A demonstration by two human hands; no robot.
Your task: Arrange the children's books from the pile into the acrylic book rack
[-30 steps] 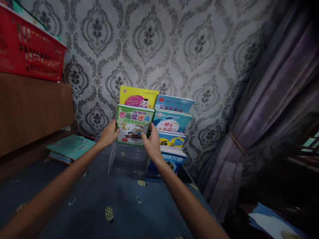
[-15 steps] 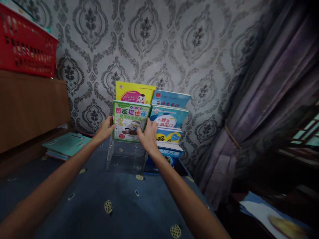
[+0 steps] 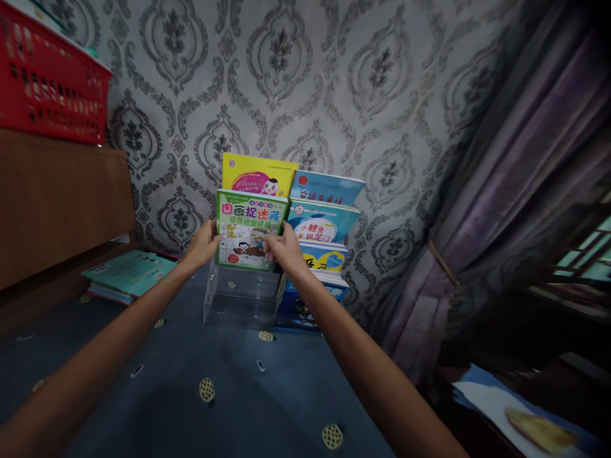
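A green-bordered picture book (image 3: pixel 245 219) stands upright in a clear tiered book rack (image 3: pixel 238 308). My left hand (image 3: pixel 204 245) grips its left edge, fingers behind and thumb at the front. At the right edge, my right hand (image 3: pixel 285 248) is closed on the same book, its thumb over the cover. Behind it rises a yellow book (image 3: pixel 258 170) in the top tier. To the right, light blue books (image 3: pixel 327 189), a yellow-and-blue book (image 3: pixel 329 259) and a dark blue book (image 3: pixel 298 312) fill the neighbouring tiers. My right hand and forearm hide parts of these.
A stack of teal-covered books (image 3: pixel 131 273) lies at the left on the dark blue tablecloth (image 3: pixel 167 388). Above it, a red basket (image 3: pixel 57 83) sits on a brown wooden cabinet (image 3: pixel 62 197). Patterned wallpaper backs the table; a tied purple curtain (image 3: pixel 429 299) hangs at the right.
My right thumb has shifted slightly right and up on the cover, and my right forearm covers more of the dark blue book. The green book has hardly moved.
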